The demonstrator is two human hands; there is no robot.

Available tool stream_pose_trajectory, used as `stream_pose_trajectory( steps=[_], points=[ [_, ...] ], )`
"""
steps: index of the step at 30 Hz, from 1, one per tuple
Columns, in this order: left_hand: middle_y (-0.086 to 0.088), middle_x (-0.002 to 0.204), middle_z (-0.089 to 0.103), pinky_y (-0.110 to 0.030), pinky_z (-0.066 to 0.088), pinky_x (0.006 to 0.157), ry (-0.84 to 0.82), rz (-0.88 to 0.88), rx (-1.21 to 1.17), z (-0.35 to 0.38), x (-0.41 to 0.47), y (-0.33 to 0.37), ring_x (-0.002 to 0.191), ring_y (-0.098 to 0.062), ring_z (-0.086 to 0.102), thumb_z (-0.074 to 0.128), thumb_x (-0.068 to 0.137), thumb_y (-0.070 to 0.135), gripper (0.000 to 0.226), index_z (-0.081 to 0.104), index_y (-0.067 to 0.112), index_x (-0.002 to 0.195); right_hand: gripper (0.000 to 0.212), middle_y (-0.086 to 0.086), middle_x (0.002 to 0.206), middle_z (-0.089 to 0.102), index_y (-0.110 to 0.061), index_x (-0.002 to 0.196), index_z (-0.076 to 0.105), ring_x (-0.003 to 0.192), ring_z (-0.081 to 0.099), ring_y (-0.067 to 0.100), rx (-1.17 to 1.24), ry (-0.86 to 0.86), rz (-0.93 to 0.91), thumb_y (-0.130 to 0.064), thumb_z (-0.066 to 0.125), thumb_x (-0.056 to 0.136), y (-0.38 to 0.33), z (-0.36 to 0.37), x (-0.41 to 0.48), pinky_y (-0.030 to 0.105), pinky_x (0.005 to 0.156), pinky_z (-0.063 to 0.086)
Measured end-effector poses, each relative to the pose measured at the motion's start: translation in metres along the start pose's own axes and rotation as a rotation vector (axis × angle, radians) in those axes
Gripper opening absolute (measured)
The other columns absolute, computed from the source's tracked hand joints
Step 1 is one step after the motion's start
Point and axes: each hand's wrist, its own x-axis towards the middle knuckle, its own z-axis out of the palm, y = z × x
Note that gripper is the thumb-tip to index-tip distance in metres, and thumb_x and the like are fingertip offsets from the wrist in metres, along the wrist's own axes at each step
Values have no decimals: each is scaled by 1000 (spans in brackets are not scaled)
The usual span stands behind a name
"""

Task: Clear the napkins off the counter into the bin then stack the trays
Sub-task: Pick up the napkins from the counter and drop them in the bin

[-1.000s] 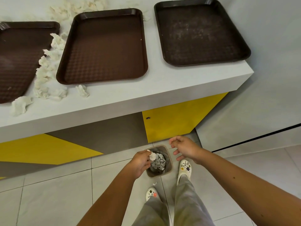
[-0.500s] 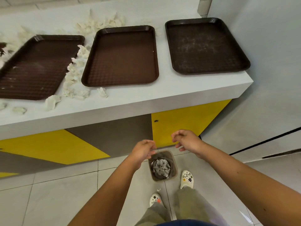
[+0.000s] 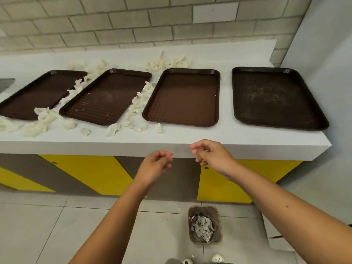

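Both hands are up in front of the surface's front edge. The left hand [image 3: 154, 166] and the right hand [image 3: 211, 157] hang a little apart, fingers loosely curled, nothing in either one. Neither touches the surface [image 3: 224, 135].

Up top, four brown trays lie flat in a row, none stacked. There's the far-left tray [image 3: 42, 94], the second tray [image 3: 106, 96], the third tray [image 3: 182, 96] and the right-hand tray [image 3: 274, 96]. That last one sits near the surface's right end with pale specks across its floor. All four are bare inside.

And the napkins are all over the left half of the surface. A crumpled white string of napkins [image 3: 136, 106] runs down the gap between the second and third trays. A thinner line of napkins [image 3: 75, 91] lies between the far-left and second trays. A heap of napkins [image 3: 168, 62] sits behind the trays toward the brick wall [image 3: 133, 25], and loose napkins [image 3: 41, 121] are scattered along the front left.

Down on the floor tiles [image 3: 47, 225] the bin [image 3: 219, 225] stands upright, showing between the two forearms, in front of the yellow cabinet fronts [image 3: 91, 172]. A clump of binned napkins [image 3: 202, 227] lies at its bottom. Two white shoe tips [image 3: 217, 261] peek in at the lower edge, near the bin.
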Motion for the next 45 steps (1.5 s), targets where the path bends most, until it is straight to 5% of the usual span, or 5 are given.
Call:
stream_pose_trajectory(
  steps=[15, 25, 31, 38, 45],
  points=[
    [7, 107, 64, -17, 43, 70, 97, 197, 352, -102, 82, -11, 84, -7, 60, 59, 91, 16, 16, 66, 21, 105, 49, -8, 136, 43, -30, 142, 44, 86, 47, 5, -536, 48, -244, -28, 57, 95, -30, 91, 115, 23, 84, 40],
    [8, 146, 33, -24, 45, 74, 22, 533, 784, -124, 152, -2, 96, -10, 60, 52, 97, 22, 44, 45, 28, 140, 31, -10, 112, 50, -30, 124, 60, 86, 60, 12, -704, 180, -204, -30, 60, 93, -30, 119, 150, 25, 74, 46],
    [3, 124, 51, -30, 49, 76, -1, 549, 877, -118, 166, -5, 103, -14, 57, 53, 97, 37, 34, 55, 23, 128, 18, -9, 93, 50, -26, 97, 52, 74, 54, 12, -757, 277, -126, -36, 64, 89, -34, 124, 150, 23, 63, 37],
    [-3, 109, 53, -27, 43, 80, -38, 625, 824, -116, 162, -3, 96, -15, 51, 38, 103, 27, 22, 51, 14, 115, 28, 2, 119, 55, -20, 121, 54, 102, 59, 21, -842, 263, -80, -34, 50, 98, -31, 131, 148, 27, 81, 43],
    [11, 64, 44, -16, 33, 55, -82, 518, 491, -122, 154, 12, 59, -7, 46, 41, 101, 40, 30, 39, 29, 74, 26, 0, 76, 58, -17, 91, 49, 65, 54, 13, -287, 332, -61, -35, 34, 103, -39, 127, 137, 25, 62, 42]
  ],
)
